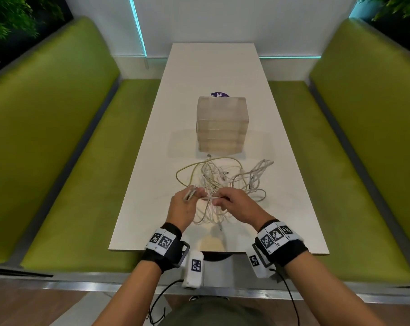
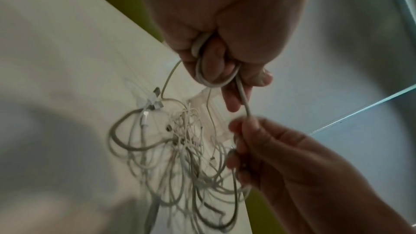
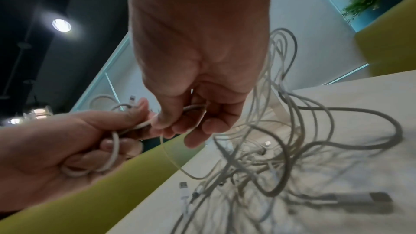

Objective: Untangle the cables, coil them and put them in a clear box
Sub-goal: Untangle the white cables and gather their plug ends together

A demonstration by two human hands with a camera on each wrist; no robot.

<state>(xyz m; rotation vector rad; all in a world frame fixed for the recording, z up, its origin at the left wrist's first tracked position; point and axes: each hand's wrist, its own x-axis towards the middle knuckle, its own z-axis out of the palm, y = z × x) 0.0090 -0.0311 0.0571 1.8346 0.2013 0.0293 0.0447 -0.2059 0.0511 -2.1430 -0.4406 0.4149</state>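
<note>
Now the left hand (image 1: pixel 184 203) has its fingers curled around a small coil of white cable (image 2: pixel 211 67), with two or three loops lying around the fingers as the left wrist view shows. The right hand (image 1: pixel 234 203) pinches the same cable a little further along, so a short stretch runs tight between the two hands (image 1: pixel 208 197). I think they hold it like this because one hand keeps the finished loops together while the other feeds the next part of cable and draws it out of the heap.

The rest of the cables (image 1: pixel 222 177) lies as one tangled heap on the white table (image 1: pixel 293 208), just beyond the hands and partly below them. How many cables are in it I cannot count exactly; there are several white ones and one yellowish one (image 1: pixel 189 170). A few plugs (image 3: pixel 183 187) lie at the edge of the heap.

Behind the heap stands one stack of clear boxes (image 1: pixel 222 123), apart from both hands. It seems to be four or five boxes, and no cable is inside yet
</note>
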